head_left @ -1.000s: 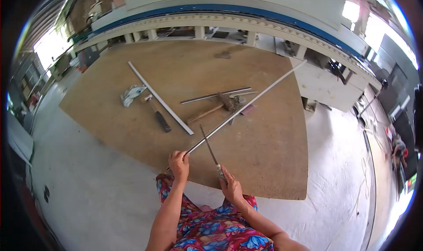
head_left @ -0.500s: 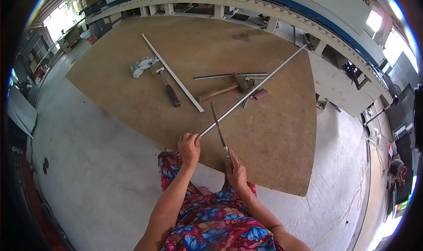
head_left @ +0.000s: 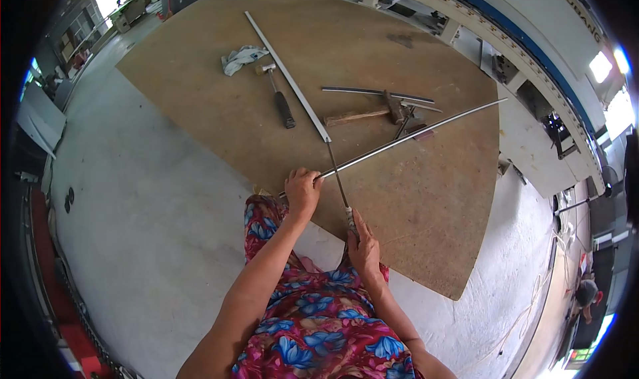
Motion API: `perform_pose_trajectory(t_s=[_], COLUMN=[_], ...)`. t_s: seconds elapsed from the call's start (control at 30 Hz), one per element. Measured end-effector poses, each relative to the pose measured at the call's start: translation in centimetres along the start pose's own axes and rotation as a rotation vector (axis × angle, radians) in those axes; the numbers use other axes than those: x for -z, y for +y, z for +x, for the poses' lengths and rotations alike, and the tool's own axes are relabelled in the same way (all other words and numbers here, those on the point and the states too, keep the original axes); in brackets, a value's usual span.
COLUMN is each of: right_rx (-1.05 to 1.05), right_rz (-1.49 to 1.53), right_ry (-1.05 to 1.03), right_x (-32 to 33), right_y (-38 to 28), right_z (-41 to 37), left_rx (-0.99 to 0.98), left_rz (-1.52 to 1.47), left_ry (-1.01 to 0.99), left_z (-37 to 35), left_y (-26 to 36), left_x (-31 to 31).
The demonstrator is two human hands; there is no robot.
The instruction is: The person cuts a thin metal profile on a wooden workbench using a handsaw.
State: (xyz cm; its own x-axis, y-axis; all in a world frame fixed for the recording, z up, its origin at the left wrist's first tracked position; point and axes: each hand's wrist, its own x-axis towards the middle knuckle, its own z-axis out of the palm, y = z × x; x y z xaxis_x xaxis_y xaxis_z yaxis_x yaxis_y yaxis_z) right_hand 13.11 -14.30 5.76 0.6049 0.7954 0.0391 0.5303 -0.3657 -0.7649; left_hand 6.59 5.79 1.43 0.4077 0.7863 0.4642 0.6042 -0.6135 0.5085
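My left hand (head_left: 303,189) is closed around the near end of a long thin metal strip (head_left: 399,140), which slants up to the right over a brown board (head_left: 426,212). In my right hand (head_left: 363,246) is the wrapped handle of a narrow file (head_left: 338,178). Its blade crosses the strip just right of my left hand, and its tip is by the lower end of a second metal strip (head_left: 286,76). Beyond the held strip are a wooden-handled hammer (head_left: 359,117) and a dark strip (head_left: 373,93).
A black-handled hammer (head_left: 283,106) and a crumpled cloth (head_left: 241,59) lie on the board's far left part. A large machine (head_left: 532,53) stands along the far right. Another person (head_left: 587,294) is at the far right edge.
The held strip has turned clockwise, its far end lower and further right. The file has shifted slightly, still crossing it. The whole view has also shifted, with the board's objects now higher and further right.
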Motion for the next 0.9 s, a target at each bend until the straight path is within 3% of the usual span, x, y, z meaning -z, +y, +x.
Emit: perform_pose_trajectory(t_s=[0.53,0.63,0.83,0.9], right_rx=[0.025,0.109,-0.033,0.031], right_rz=[-0.121,-0.143,-0.160,-0.134], right_ry=[-0.037,0.020,-0.113,-0.083], right_x=[-0.3,-0.5,0.1,-0.4], right_y=[-1.1,0.0,-1.4,-1.5], right_z=[-0.7,-0.9,-0.1,1.3], left_rx=[-0.011,-0.010,-0.073,-0.089], left_rz=[-0.033,-0.027,-0.061,-0.080], left_ry=[-0.019,-0.021,0.026,0.031], left_z=[0.9,0.9,0.9,0.9], left_y=[-0.6,-0.5,-1.1,-1.1], left_x=[0.1,0.2,-0.5,-0.3])
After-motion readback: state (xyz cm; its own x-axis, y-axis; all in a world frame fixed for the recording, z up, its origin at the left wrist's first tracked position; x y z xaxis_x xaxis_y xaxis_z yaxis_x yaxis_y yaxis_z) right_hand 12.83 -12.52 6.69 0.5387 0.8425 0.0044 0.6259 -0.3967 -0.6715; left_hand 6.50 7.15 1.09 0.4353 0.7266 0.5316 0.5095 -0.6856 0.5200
